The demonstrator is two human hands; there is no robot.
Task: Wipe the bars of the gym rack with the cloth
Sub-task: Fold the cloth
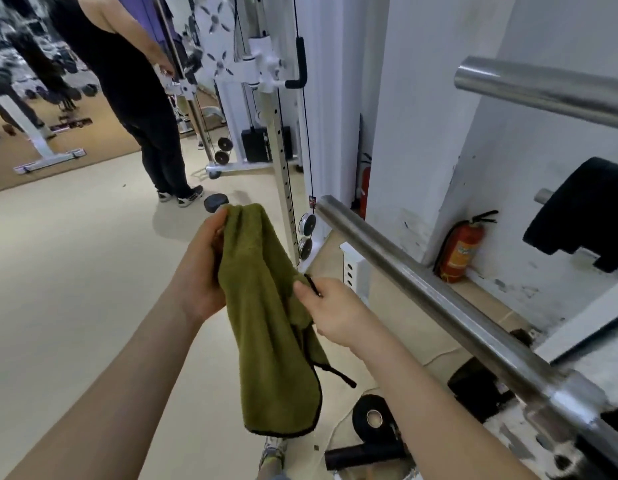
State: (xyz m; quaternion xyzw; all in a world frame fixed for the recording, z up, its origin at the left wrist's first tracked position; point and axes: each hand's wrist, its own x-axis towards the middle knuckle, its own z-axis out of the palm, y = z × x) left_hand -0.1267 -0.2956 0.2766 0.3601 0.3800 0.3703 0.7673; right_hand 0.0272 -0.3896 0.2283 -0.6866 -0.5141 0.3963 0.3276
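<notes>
The left hand [200,268] and the right hand [330,308] are both gripping the green cloth [266,320] with curled fingers, just beside the shiny bar [422,282].

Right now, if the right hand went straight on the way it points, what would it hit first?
The right hand points left into the cloth, which it pinches; behind that, probably the left hand.
</notes>
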